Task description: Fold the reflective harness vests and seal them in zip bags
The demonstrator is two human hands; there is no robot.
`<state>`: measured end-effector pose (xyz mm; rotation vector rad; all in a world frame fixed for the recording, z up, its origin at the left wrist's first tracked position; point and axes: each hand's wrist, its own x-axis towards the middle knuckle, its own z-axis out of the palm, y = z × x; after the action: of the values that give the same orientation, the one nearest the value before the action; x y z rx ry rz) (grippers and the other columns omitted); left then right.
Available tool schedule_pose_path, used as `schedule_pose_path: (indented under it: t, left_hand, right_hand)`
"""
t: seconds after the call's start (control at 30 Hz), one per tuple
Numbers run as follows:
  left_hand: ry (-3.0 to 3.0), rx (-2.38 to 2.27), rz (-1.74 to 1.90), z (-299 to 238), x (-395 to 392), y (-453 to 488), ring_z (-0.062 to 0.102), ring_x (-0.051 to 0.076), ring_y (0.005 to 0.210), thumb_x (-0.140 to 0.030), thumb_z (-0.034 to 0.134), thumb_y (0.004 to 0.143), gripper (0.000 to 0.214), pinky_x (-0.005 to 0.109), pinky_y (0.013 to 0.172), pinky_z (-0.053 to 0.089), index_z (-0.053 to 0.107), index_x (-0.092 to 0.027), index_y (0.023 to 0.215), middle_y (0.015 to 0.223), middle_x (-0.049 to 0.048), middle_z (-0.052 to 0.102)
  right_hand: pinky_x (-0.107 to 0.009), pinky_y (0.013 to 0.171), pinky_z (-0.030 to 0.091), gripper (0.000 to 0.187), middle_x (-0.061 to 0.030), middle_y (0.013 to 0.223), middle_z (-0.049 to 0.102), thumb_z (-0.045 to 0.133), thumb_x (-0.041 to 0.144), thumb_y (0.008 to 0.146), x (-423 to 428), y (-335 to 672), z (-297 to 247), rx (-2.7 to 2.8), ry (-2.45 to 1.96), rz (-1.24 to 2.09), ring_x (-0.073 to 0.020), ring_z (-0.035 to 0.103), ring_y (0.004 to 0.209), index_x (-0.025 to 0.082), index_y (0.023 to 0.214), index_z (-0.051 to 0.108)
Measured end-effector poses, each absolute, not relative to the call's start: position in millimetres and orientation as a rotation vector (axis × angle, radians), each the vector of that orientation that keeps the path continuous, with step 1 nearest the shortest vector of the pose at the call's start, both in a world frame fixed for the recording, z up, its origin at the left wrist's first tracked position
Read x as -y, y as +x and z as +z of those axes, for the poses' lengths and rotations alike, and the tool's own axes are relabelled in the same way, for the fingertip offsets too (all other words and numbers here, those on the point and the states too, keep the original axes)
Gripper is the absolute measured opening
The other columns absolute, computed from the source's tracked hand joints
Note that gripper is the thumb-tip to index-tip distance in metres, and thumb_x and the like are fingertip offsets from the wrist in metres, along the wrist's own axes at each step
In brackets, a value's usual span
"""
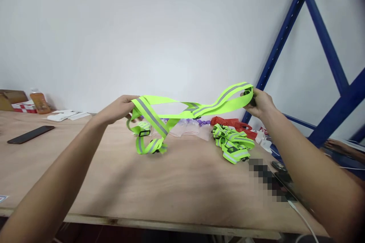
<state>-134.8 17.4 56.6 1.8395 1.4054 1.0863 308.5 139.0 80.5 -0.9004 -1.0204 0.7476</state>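
Observation:
Stretched between my two hands above the table is a neon yellow-green reflective harness (pixel 152 115) with grey stripes. My left hand (pixel 123 108) is closed on its left end, where straps with a black buckle hang down. At the other end, my right hand (pixel 259 102) grips looped straps and a dark part partly hidden by the fingers. The middle of the harness crosses over itself and sags slightly. Below my right hand, a pile of similar reflective straps (pixel 232 142) with black buckles lies on the table.
A dark phone (pixel 30 134) lies at left, with a bottle of amber liquid (pixel 40 101), white papers (pixel 64 115) and a cardboard box (pixel 13 98) behind. Red plastic bags (pixel 235 124) and clear bags (pixel 188 128) line the back. Blue metal framing (pixel 325 38) rises at right.

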Motion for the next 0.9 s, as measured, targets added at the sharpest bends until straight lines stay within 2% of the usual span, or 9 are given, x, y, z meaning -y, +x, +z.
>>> schedule_pose_path:
  t: [0.2,0.3,0.43,0.53,0.6,0.7,0.77,0.83,0.9]
  left_hand:
    - [1.970,-1.517,0.514,75.2,-4.7,-145.1,0.042,0.011,0.045,-0.036,0.070,0.069,0.019,0.023,0.040,0.026,0.075,-0.021,0.078,0.059,0.0010,0.057]
    - [2.024,-1.489,0.382,79.7,-6.6,-147.3,0.045,0.013,0.051,-0.037,0.071,0.068,0.017,0.024,0.044,0.028,0.073,-0.022,0.074,0.063,0.0007,0.058]
    - [2.157,-1.508,0.414,82.3,-6.6,-139.2,0.048,0.014,0.055,-0.034,0.065,0.073,0.014,0.024,0.048,0.031,0.067,-0.021,0.074,0.065,0.0004,0.059]
    - [2.118,-1.515,0.613,81.9,-2.9,-121.1,0.047,0.013,0.051,-0.030,0.061,0.076,0.016,0.024,0.048,0.033,0.058,-0.021,0.089,0.067,-0.0002,0.061]
    - [2.065,-1.459,0.769,81.1,-0.5,-106.1,0.049,0.013,0.050,-0.027,0.059,0.078,0.019,0.025,0.049,0.036,0.049,-0.022,0.092,0.070,0.0003,0.063]
    - [2.032,-1.341,0.884,79.5,1.4,-84.9,0.053,0.013,0.050,-0.025,0.060,0.077,0.026,0.025,0.050,0.039,0.040,-0.023,0.095,0.075,0.0011,0.065]
    - [2.134,-1.336,0.864,78.3,1.7,-73.0,0.051,0.012,0.049,-0.025,0.062,0.077,0.031,0.025,0.049,0.036,0.039,-0.024,0.098,0.076,0.0001,0.064]
    - [2.358,-1.352,0.783,77.1,1.6,-62.8,0.049,0.013,0.051,-0.024,0.064,0.075,0.036,0.024,0.049,0.033,0.039,-0.024,0.101,0.074,-0.0022,0.062]
    - [2.609,-1.337,0.679,75.7,0.8,-54.4,0.049,0.014,0.054,-0.025,0.065,0.075,0.038,0.024,0.050,0.031,0.040,-0.024,0.104,0.069,-0.0039,0.059]
  right_hand:
    - [-0.018,0.031,0.023,0.030,0.0061,0.051,0.048,0.057,0.031,0.098,-129.7,333.8,59.5,1.077,-0.925,0.759,-0.0060,0.033,0.035,0.022,0.071,0.050]
    - [-0.018,0.032,0.020,0.034,0.0046,0.052,0.047,0.066,0.043,0.092,-122.3,343.8,46.4,1.176,-0.964,0.851,-0.0055,0.032,0.036,0.020,0.069,0.054]
    - [-0.018,0.036,0.025,0.030,0.0013,0.057,0.053,0.083,0.038,0.075,-105.3,343.4,23.2,1.427,-1.111,1.091,-0.0061,0.038,0.042,0.017,0.072,0.062]
    - [-0.024,0.054,0.047,0.028,-0.0019,0.076,0.063,0.081,0.038,0.073,-88.2,324.3,-0.9,1.881,-1.254,1.350,-0.0138,0.058,0.062,0.019,0.085,0.064]
    - [-0.030,0.065,0.053,0.025,-0.0024,0.085,0.064,0.078,0.033,0.071,-77.8,305.5,-15.5,2.198,-1.355,1.404,-0.0195,0.063,0.075,0.021,0.088,0.063]
    - [-0.037,0.076,0.053,0.028,-0.0045,0.090,0.067,0.074,0.022,0.063,-67.5,277.7,-22.4,2.610,-1.507,1.167,-0.0267,0.066,0.087,0.021,0.090,0.065]
    - [-0.043,0.092,0.051,0.047,-0.0099,0.114,0.068,0.078,0.024,0.062,-64.1,261.1,-14.4,2.721,-1.439,1.037,-0.0338,0.063,0.109,0.022,0.108,0.067]
    - [-0.046,0.106,0.043,0.070,-0.0118,0.144,0.053,0.080,0.036,0.069,-62.3,243.9,-1.0,2.627,-1.181,1.065,-0.0352,0.050,0.132,0.026,0.134,0.057]
    - [-0.046,0.113,0.037,0.079,-0.0092,0.156,0.040,0.076,0.046,0.077,-61.4,224.7,11.7,2.415,-0.828,1.154,-0.0302,0.041,0.141,0.030,0.147,0.043]
